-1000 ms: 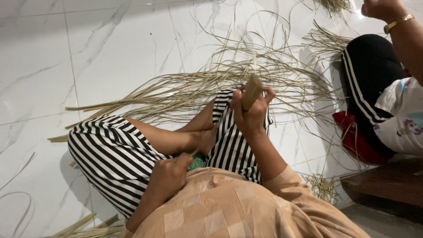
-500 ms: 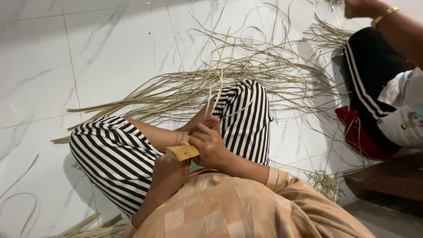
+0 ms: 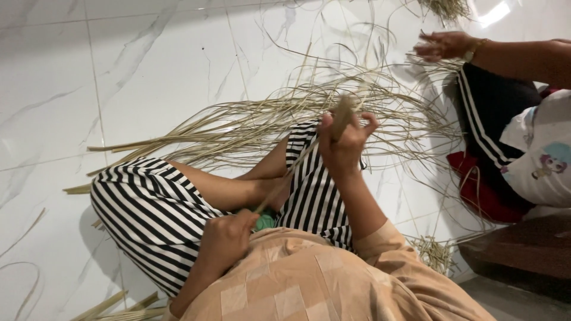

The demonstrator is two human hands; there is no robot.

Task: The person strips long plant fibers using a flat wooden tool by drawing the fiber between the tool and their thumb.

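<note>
I sit cross-legged on a white marble floor in striped trousers. My left hand (image 3: 227,236) is closed on the near end of a long dry reed strip (image 3: 285,175), close to my lap. My right hand (image 3: 344,141) is raised over my right knee, gripping a small tan wooden tool (image 3: 341,116), blurred by motion, against the same strip. The strip runs taut between the two hands. A green object (image 3: 264,221) peeks out under my left hand.
A big loose pile of dry reed strips (image 3: 250,122) fans over the floor ahead. Another person sits at the right, in black trousers, with a hand (image 3: 443,44) raised over more strips. A red cloth (image 3: 476,184) and a dark low board (image 3: 523,249) lie at right.
My right hand, with the wooden tool, went from raised down to my left hand at my lap, then slid back up along the strip to above my knee. The other person's hand lowered.
</note>
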